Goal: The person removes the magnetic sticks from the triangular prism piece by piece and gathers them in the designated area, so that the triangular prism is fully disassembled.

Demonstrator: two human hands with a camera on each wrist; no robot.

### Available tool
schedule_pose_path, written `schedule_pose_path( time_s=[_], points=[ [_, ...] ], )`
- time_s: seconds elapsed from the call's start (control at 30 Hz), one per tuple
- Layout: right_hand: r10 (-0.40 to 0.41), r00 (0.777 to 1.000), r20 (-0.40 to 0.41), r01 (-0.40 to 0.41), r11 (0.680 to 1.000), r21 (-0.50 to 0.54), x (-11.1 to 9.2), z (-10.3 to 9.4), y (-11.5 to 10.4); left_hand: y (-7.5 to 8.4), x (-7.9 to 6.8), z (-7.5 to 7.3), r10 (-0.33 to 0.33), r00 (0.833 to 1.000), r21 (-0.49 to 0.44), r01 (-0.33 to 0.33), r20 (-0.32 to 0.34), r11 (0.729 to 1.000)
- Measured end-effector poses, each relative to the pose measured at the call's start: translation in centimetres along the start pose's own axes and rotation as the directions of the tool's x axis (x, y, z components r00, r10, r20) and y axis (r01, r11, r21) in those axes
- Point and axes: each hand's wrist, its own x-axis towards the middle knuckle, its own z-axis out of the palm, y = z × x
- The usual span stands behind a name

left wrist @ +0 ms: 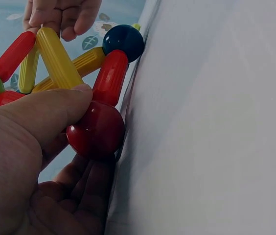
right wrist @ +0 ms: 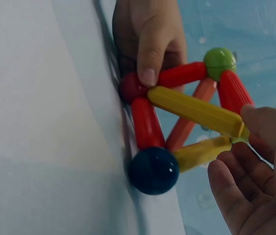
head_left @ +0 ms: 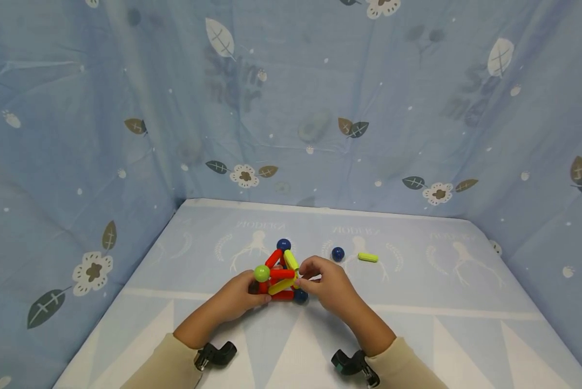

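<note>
A frame of magnetic rods and balls stands on the table between my hands, with red rods [head_left: 282,274] and yellow rods [right wrist: 194,110]. Its corners include a green ball [head_left: 262,273], a dark blue ball [head_left: 283,245] at the back, another blue ball [right wrist: 153,170] at the lower right, and a dark red ball [left wrist: 99,129]. My left hand [head_left: 236,296] grips the dark red ball corner, thumb pressed near the yellow rod's end. At the opposite side, my right hand [head_left: 331,281] pinches the joint where yellow and red rod ends meet; the fingers partly hide it.
Behind the right hand lie a loose dark blue ball [head_left: 338,254] and a loose yellow-green rod [head_left: 367,257]. Patterned blue cloth [head_left: 291,108] hangs around the table's back and sides. Each wrist wears a black camera mount [head_left: 215,354].
</note>
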Motion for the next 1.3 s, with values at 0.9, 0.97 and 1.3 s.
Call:
schedule_pose_path(
  time_s=[0.9,0.97,1.3],
  points=[
    [0.075,0.996,0.055,-0.076,0.997,0.008,-0.7,1.2,1.8,-0.3,0.1,0.0,0.003,1.0,-0.011,-0.003,-0.003,1.0],
    [0.077,0.995,0.06,-0.078,0.997,0.019,-0.6,1.1,1.9,-0.3,0.1,0.0,0.003,1.0,-0.006,-0.003,-0.007,1.0],
    [0.11,0.989,0.097,-0.122,0.985,0.125,-0.4,0.5,2.9,-0.3,0.2,0.0,0.009,1.0,0.017,-0.009,-0.005,1.0]
  ],
)
